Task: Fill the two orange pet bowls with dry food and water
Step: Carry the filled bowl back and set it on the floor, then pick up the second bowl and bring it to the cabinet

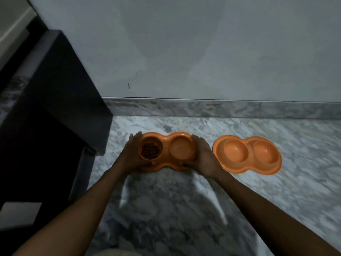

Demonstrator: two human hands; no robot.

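Head view, looking down at a marble floor (pixel 166 209) where it meets a grey wall (pixel 184 52).

- Held double bowl (pixel 166 165): orange, two wells, gripped at both ends. Left hand (pixel 132 156) wraps the left end, fingers (pixel 137 135) curled over the far rim, thumb on the near edge. Right hand (pixel 202 157) does the same at the right end. Low over the floor or just touching it; cannot tell which.
- Left well holds kibble (pixel 150 150), a modest heap well below the rim. Right well (pixel 181 149) looks pale and smooth. It may hold water, but the light is too dim to be sure.
- Second double bowl (pixel 248 169): same orange, flat on the floor just right of the held one, near but apart. Both of its wells look bare.
- Dark cabinet (pixel 55 108) stands to the left, close by the left hand.

Judgement: the step in hand is setting the first bowl in its place by the wall, food in it. About halfway, since the second bowl looks unfilled.

Next move calls for a level, slow set-down so nothing slops or scatters. Both hands then let go, and the second bowl is taken up for food and water. No food or water supply is in view.
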